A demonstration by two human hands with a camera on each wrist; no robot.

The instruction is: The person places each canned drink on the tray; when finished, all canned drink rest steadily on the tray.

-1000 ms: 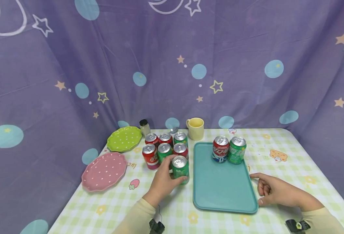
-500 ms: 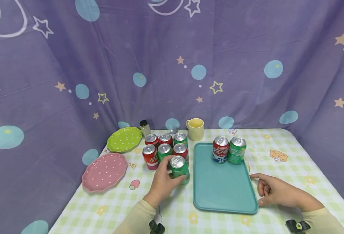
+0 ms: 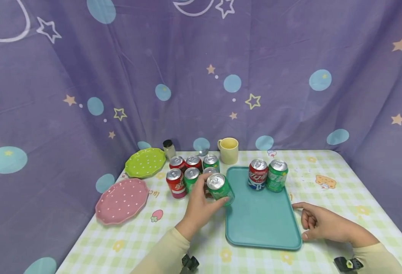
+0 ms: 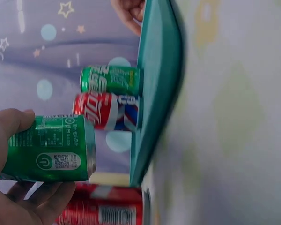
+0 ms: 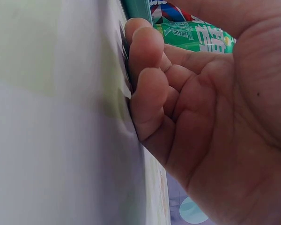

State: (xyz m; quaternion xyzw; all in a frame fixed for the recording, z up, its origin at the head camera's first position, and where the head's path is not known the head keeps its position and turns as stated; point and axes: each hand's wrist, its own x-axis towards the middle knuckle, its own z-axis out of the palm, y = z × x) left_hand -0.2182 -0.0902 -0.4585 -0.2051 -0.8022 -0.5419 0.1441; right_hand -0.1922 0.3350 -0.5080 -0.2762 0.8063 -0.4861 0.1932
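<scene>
My left hand (image 3: 201, 205) grips a green soda can (image 3: 220, 189), tilted and raised above the teal tray's (image 3: 262, 228) left edge. In the left wrist view, thumb and fingers wrap round that green can (image 4: 61, 147), its base clear of the tray. A red cola can (image 3: 258, 175) and another green soda can (image 3: 277, 176) stand upright at the tray's far end. Beside the tray's right edge lies my right hand (image 3: 324, 223), index fingertip and thumb touching the rim, the other fingers loosely curled. The right wrist view shows that hand's palm (image 5: 201, 108) low over the tablecloth.
Left of the tray stand several red and green cans (image 3: 176, 184) in rows. Further left lie a pink plate (image 3: 122, 201) and a green plate (image 3: 146, 163). A jar (image 3: 169, 149), a spoon (image 3: 203, 152) and a yellow mug (image 3: 229, 151) are at the back.
My left hand has lifted the green can off the table and carried it right and up to the tray's left edge, tilting it. The right hand stays in place.
</scene>
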